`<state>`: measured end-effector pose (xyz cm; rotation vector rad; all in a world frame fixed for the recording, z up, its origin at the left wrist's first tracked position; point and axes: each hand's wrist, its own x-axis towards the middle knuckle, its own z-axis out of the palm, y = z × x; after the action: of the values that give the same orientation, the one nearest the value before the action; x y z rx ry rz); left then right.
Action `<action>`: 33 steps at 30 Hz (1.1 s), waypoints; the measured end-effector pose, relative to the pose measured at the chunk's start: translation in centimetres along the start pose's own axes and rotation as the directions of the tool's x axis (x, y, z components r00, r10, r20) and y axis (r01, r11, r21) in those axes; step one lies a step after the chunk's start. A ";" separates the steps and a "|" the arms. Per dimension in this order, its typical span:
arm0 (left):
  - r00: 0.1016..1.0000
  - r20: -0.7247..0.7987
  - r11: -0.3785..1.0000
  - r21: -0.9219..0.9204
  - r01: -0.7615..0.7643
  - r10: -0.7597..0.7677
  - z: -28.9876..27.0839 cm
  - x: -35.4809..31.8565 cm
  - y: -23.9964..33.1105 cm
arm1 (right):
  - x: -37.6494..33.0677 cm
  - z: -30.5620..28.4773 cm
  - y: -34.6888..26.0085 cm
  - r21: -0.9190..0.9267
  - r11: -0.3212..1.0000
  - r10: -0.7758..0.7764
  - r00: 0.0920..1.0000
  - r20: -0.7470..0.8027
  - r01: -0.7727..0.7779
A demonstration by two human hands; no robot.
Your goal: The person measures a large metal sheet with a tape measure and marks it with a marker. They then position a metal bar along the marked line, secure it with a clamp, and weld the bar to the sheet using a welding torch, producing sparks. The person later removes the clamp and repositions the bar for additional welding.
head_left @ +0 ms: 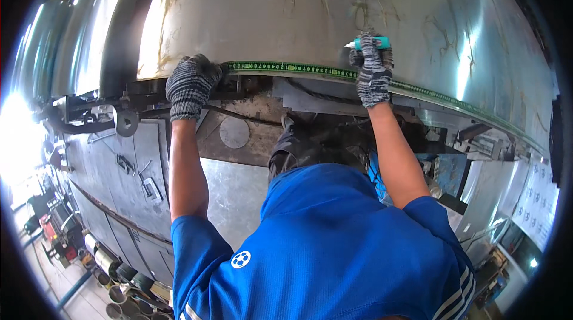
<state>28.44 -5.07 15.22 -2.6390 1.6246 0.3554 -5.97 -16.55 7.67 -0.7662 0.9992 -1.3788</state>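
Observation:
A large metal sheet (pixel 250 16) with brownish streaks lies in front of me. Along its near edge stretches a green tape measure (pixel 286 67) with dark markings, running past my right hand toward the far right. My left hand (pixel 192 87), in a black-and-white knitted glove, is closed around the tape's left end at the sheet's edge. My right hand (pixel 374 78), gloved the same way, grips a teal marker (pixel 382 42) whose white pointed tip faces left above the sheet. The right wrist crosses over the tape, and its fingertips are partly hidden.
Shiny curved metal rollers (pixel 71 45) stand at the left. Below the sheet edge are machine framing and a round metal disc (pixel 234 133). Grey metal plates (pixel 125 183) with a clamp-like tool (pixel 151 189) lie lower left. Pipes and rolls (pixel 110 260) are stacked beyond.

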 end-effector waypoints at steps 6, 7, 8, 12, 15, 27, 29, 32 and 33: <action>0.984 -0.115 0.973 -0.169 -0.157 0.139 1.9 -0.2 -2.0 | -1.7 1.4 0.6 -0.097 0.995 0.048 0.995 0.087 -0.040; 0.984 -0.081 0.976 -0.141 -0.168 0.157 1.9 0.1 -2.4 | -2.1 1.8 0.7 -0.102 0.992 0.083 0.991 0.108 -0.072; 0.984 -0.046 0.977 -0.114 -0.179 0.174 1.9 0.4 -2.7 | -2.3 2.0 1.4 -0.126 0.991 0.071 0.989 0.126 -0.055; 0.989 0.071 0.990 -0.063 -0.123 0.127 -0.1 0.7 -1.6 | -3.0 4.3 2.6 -0.140 0.977 0.188 0.966 0.180 -0.164; 0.993 0.070 0.994 -0.046 -0.095 0.098 -0.3 0.8 -0.8 | -3.2 5.5 3.5 -0.174 0.980 0.138 0.959 0.246 -0.097; 0.975 0.171 0.990 -0.053 -0.134 0.141 -0.5 1.1 -1.3 | -3.2 4.7 4.2 -0.262 0.965 0.080 0.917 0.391 0.028; 0.979 0.167 0.993 -0.048 -0.111 0.118 -0.3 1.0 -1.3 | -3.4 4.6 4.1 -0.355 0.931 0.068 0.913 0.401 0.087; 0.979 0.176 0.994 -0.061 -0.089 0.098 -0.3 1.1 -1.2 | -3.4 4.9 4.1 -0.388 0.876 -0.081 0.880 0.467 0.287; 0.979 0.181 0.994 -0.069 -0.083 0.094 -0.4 1.1 -1.2 | -3.5 5.0 3.9 -0.411 0.862 -0.079 0.879 0.471 0.297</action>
<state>30.04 -5.56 15.23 -2.4928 1.7006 0.6423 0.42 -13.34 6.66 -1.5148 0.9152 -1.0518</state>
